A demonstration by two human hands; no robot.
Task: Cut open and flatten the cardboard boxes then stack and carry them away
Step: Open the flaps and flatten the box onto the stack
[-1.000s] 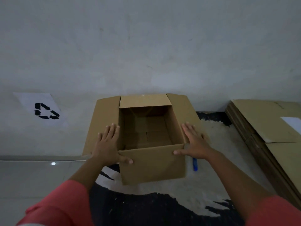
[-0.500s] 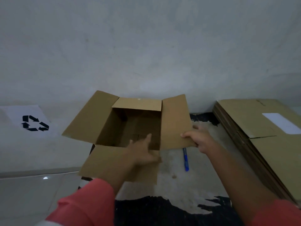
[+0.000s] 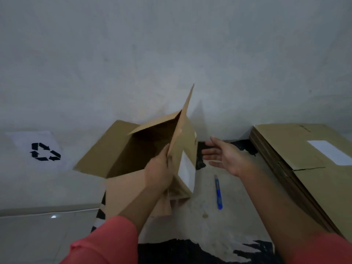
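Observation:
An open brown cardboard box is tilted up on the floor in front of the wall, its opening facing me and one flap sticking up. My left hand grips the edge of its right flap near the box's middle. A white label shows on the box's right side. My right hand hovers open just right of the box, fingers spread, touching nothing. A blue utility knife lies on the floor below my right hand.
A stack of flattened cardboard boxes with a white label lies at the right. A white sheet with a black recycling symbol hangs on the wall at left. A pale wall stands close behind the box. Black patches mark the floor.
The box has been tipped up and turned to the right. My left hand moved from inside the box to grip a flap. My right hand let go of the right flap and opened.

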